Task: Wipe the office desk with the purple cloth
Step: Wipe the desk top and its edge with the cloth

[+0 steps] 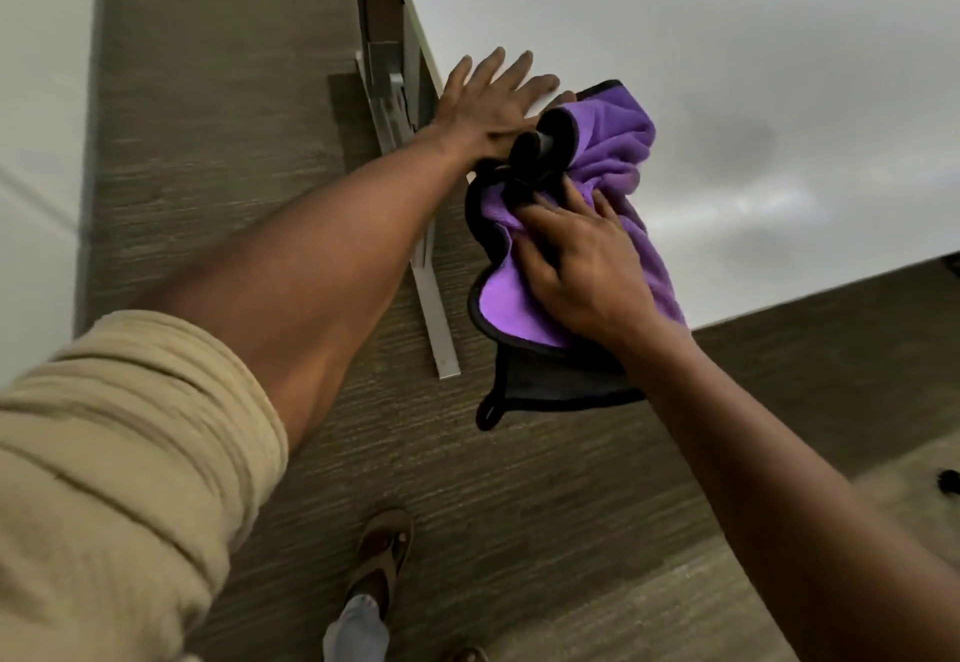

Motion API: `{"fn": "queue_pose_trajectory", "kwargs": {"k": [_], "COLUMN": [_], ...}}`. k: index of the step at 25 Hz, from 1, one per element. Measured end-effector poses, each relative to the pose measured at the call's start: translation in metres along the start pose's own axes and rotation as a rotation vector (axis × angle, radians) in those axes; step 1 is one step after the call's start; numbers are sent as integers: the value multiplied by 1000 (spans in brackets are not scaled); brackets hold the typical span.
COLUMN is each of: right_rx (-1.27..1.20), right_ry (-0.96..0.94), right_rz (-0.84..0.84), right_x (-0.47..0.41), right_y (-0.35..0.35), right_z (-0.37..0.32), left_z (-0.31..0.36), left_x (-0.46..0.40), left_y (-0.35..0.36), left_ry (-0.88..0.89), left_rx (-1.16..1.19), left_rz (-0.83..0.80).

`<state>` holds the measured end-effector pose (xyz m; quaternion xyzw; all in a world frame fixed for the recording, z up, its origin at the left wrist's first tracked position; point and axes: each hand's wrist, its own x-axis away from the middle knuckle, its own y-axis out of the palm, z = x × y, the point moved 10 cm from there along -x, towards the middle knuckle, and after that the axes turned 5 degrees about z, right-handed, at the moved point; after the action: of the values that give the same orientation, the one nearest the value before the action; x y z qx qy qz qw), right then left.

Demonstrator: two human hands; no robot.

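The white office desk (727, 64) fills the upper right of the view. A purple cloth (608, 152) with black edging lies bunched at the desk's near left corner, and part of it hangs over the edge. My right hand (582, 266) presses down on the cloth with its fingers gripping the folds. My left hand (493, 100) lies flat on the desk's left edge, fingers spread, touching the cloth's rolled black end.
A white metal desk leg and foot (439, 308) stand on the brown carpet (234, 142) under the left edge. My sandalled foot (382, 563) is on the carpet below. A white wall (36, 90) runs along the left. A small black object (948, 482) sits at the far right.
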<state>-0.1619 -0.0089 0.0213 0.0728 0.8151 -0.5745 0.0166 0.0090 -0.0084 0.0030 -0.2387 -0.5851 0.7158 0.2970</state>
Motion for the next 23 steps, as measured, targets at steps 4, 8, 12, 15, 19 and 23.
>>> {"fn": "queue_pose_trajectory", "kwargs": {"k": [4, 8, 12, 15, 19, 23], "right_rx": [-13, 80, 181, -2, -6, 234], "right_ry": [-368, -427, -368, -471, -509, -542], "right_rz": [-82, -168, -132, -215, -264, -271], "right_x": [61, 25, 0, 31, 9, -13], "right_y": [8, 4, 16, 17, 15, 25], "right_z": [-27, -26, -42, -45, -47, -49], "left_z": [4, 9, 2, -1, -4, -1], "left_x": [6, 14, 13, 3, -1, 0], "left_y": [-2, -5, -2, 6, 8, 8], "left_ry": [-21, -4, 10, -26, -17, -5], "left_rx": [-13, 104, 177, 66, 75, 46], "left_rz": [-113, -149, -162, -176, -135, -122]}}
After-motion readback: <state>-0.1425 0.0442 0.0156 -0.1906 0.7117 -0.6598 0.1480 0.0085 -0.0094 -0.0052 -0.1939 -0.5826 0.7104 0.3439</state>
